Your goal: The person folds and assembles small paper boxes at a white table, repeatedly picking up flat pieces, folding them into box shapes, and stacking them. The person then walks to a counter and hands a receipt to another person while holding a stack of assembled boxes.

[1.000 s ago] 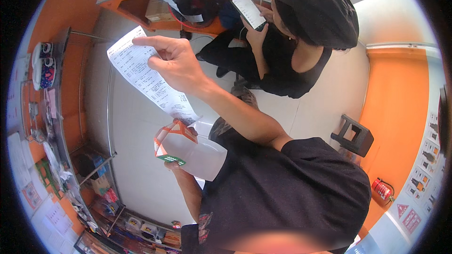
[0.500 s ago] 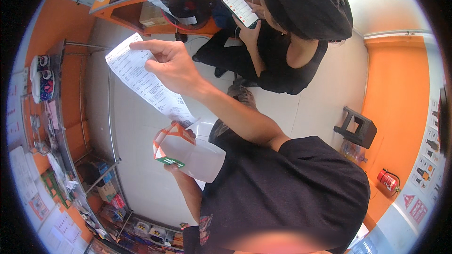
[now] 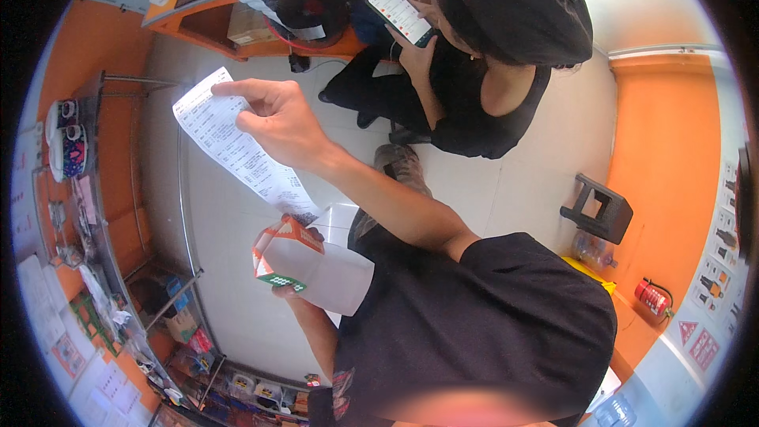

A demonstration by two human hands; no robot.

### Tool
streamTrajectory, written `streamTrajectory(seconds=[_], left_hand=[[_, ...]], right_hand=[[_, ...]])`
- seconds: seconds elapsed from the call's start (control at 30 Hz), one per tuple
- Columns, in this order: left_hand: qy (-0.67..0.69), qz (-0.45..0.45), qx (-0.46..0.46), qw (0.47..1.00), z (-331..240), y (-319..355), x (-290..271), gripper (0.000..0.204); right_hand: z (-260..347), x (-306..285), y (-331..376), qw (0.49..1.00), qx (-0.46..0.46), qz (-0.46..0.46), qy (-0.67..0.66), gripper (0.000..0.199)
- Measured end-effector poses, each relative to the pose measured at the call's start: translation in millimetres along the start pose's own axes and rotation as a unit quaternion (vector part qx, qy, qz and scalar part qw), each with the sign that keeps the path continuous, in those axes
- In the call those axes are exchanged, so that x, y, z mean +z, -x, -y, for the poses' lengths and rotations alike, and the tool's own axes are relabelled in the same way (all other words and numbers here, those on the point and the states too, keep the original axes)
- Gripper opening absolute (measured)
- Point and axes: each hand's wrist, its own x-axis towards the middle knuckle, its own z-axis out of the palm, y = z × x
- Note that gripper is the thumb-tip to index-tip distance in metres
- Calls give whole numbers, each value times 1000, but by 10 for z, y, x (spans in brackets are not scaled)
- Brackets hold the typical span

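Floor (image 3: pixel 522 182) of pale, smooth tile lay open between you and the other person, with more bare tile running left toward the thin metal rail (image 3: pixel 183 190) that curved along the orange wall. That wall hemmed you in on the left, its shelves (image 3: pixel 158 308) crowded with small packets and jars; the orange desk (image 3: pixel 237 8) closed off the far side, and a dark, boxy plastic stool (image 3: pixel 598 209) stood near the right wall.

Your right hand (image 3: pixel 273 119) was raised out in front, fingers pressed together on the top edge of a long receipt (image 3: pixel 237 150), thin white paper printed in fine rows, hanging slack and slightly curled down to your chest. Your left hand (image 3: pixel 288 289) sat low and close to your body, curled under a folded paper box (image 3: pixel 288 257), white with orange corners and a green strip at its lower edge; its stiff flaps stood open and a white sheet jutted right from it. The receipt's tail ended just above the box.

The other person, in black with a dark cap, crouched by the desk holding a phone (image 3: pixel 399 14).
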Motion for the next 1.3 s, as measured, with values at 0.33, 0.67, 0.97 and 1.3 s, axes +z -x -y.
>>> streamTrajectory(seconds=[0.33,0.67,0.97,1.3], left_hand=[[49,-31,-70,996,33,-60,51,111],[82,-228,-199,950,120,-52,-439,112],[84,-280,-195,936,-235,-101,-1132,103],[28,-294,-283,913,-683,-995,-1044,97]], right_hand=[[-271,-93,-71,994,-47,-33,98,43],[-1098,-1483,-890,915,81,-204,338,56],[-129,-2533,-3045,757,-114,-313,562,52],[-885,-3470,-3654,596,61,-378,706,45]])
